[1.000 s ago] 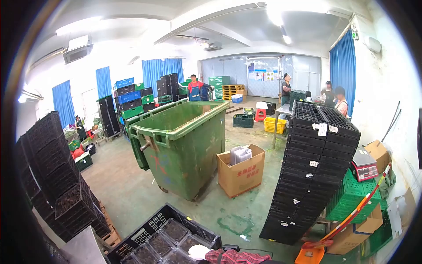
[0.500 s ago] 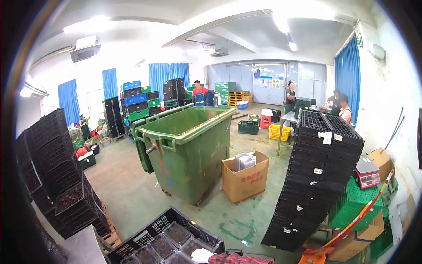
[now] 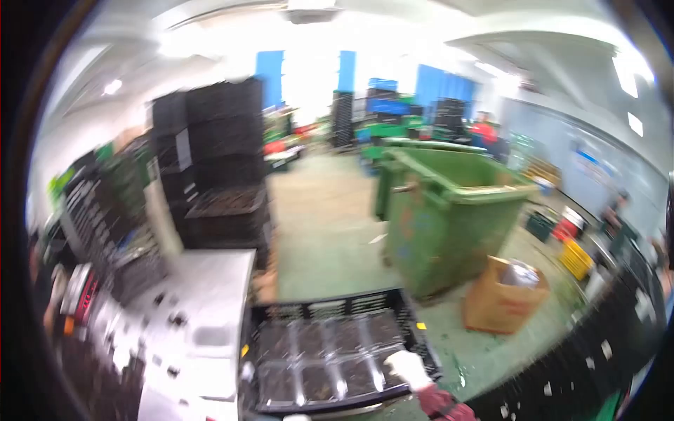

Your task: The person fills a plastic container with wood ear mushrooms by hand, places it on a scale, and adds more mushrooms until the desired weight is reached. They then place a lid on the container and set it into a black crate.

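Black crate under a gloved hand

White-gloved right hand (image 3: 407, 368) rests on the near right corner of the black crate (image 3: 330, 309) of clear packs, just beside a steel table (image 3: 210, 281); grip too blurred to tell. Left hand out of sight. Green bin (image 3: 449, 224) stands behind

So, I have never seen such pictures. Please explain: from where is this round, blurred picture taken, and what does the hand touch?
There is no machine here. A person wears a camera on the head, so the wide lens bends the room, and the picture is blurred. At the bottom, a white-gloved hand, probably the right, rests on the edge of a black crate of clear trays with dark contents. It seems to hold nothing. Beside the crate is a steel table; behind stand a green bin and a cardboard box.
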`<state>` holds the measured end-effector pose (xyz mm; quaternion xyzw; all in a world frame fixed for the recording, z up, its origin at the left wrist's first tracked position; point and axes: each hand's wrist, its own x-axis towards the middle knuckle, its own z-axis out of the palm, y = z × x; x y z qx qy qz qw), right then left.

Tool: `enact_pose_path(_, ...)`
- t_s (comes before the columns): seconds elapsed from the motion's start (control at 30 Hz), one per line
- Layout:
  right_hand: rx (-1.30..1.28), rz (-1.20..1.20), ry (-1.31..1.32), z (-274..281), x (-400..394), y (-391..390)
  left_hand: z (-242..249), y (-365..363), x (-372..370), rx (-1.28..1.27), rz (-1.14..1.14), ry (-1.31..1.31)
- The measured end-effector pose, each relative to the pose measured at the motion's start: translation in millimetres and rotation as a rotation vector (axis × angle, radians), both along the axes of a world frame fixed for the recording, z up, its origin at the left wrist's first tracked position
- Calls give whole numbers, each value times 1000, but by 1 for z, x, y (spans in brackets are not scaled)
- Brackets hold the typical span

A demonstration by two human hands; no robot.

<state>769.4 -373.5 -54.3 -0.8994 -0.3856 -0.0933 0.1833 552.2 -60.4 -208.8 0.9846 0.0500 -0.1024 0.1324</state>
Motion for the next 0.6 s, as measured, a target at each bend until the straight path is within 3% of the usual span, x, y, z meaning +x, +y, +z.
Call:
enact_pose_path(0.03,222,-31,105,73,-23,12,-28,5,-7,58,-48,-144)
enact_pose_path(0.07,777,-238,803,129,-42,27,1,-7,-12,3,67,-78)
enact_pose_path(0.13,381,-5,-92,194,-44,41,30,-18,-23,-34,157,32)
enact_pose_path(0.17,732,-228,215,229,-63,63,35,-22,-26,-66,155,3)
enact_pose_path(0.23,973,-253,250,252,-55,80,71,-34,-32,-124,79,133)
enact_pose_path(0.3,1102,-234,216,269,-59,117,89,-49,-46,-185,40,91)
enact_pose_path(0.4,1026,57,426,263,-90,210,108,-58,-67,-413,26,127)
enact_pose_path(0.47,704,299,542,229,-112,278,127,-54,-86,-541,-6,114)
enact_pose_path(0.5,711,537,435,162,-107,322,131,-52,-97,-544,59,109)
enact_pose_path(0.57,291,751,-49,128,-144,379,137,-51,-125,-619,159,-270)
enact_pose_path(0.6,187,811,-48,86,-150,401,156,-45,-139,-703,247,-107)
